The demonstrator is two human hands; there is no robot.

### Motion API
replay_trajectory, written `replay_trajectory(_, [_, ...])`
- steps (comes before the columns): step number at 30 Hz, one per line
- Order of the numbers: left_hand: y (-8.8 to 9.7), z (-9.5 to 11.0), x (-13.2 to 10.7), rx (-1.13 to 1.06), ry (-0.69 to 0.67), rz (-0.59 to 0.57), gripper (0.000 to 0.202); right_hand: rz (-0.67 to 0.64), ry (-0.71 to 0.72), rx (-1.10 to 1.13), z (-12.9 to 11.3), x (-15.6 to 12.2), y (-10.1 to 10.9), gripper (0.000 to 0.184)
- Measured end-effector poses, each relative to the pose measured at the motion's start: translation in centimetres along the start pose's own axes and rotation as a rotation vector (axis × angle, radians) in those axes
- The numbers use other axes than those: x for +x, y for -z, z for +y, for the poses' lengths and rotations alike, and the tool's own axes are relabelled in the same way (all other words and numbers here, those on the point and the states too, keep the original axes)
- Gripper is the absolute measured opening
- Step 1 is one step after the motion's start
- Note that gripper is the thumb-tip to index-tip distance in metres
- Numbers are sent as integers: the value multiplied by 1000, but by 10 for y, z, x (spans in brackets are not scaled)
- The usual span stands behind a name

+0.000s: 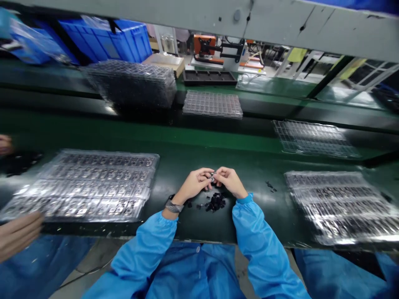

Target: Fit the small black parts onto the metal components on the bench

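My left hand (pixel 197 182) and my right hand (pixel 227 179) meet over the dark green bench, fingertips pinched together around one small metallic part (pixel 213 177). The part is too small and too covered by fingers to name. Just below my hands lies a loose pile of small black pieces (pixel 215 202), with a few strays to its left. To the left is a clear plastic tray (pixel 146 195) with rows of small metallic parts. On the right, another clear tray (pixel 299 178) also holds rows of small parts.
A few black bits (pixel 270 186) lie right of my hands. Behind are an empty-looking clear tray (pixel 213 104), a tall tray stack (pixel 134 83), a black tray (pixel 209 77), more clear trays (pixel 314 138) and a blue crate (pixel 109 41). A co-worker's hand (pixel 21 234) is at left.
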State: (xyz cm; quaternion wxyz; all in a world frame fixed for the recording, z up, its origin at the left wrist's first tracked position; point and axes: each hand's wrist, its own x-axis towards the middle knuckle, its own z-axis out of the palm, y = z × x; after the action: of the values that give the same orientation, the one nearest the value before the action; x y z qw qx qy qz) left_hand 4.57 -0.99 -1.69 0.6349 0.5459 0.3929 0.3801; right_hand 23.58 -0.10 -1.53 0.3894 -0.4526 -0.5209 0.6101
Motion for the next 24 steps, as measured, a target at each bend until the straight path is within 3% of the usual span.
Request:
replay_trajectory(3, [-6, 16, -21, 34, 9, 62, 39, -23, 6, -46, -4, -4, -5, 46])
replay_trajectory(7, [0, 63, -88, 136, 60, 126, 35, -13, 64, -54, -9, -7, -6, 46])
replay_trajectory(9, [17, 86, -129, 210, 96, 215, 37, 27, 83, -53, -10, -8, -4, 46])
replay_trajectory(12, [64, 103, -180, 324, 119, 501, 45, 64, 93, -89, -9, -7, -3, 49])
replay_trajectory(15, [119, 95, -210, 427, 164, 707, 56, 71, 109, -138, -4, -5, -3, 53])
replay_trajectory(18, [159, 75, -225, 511, 263, 785, 55, 83, 125, -186, 4, -2, -4, 58])
replay_trajectory(21, [176, 60, -229, 496, 326, 800, 55, 105, 121, -228, 9, 1, -3, 60])
replay_trajectory(24, [179, 51, -225, 483, 331, 799, 53, 124, 102, -251, 12, 3, -1, 59])
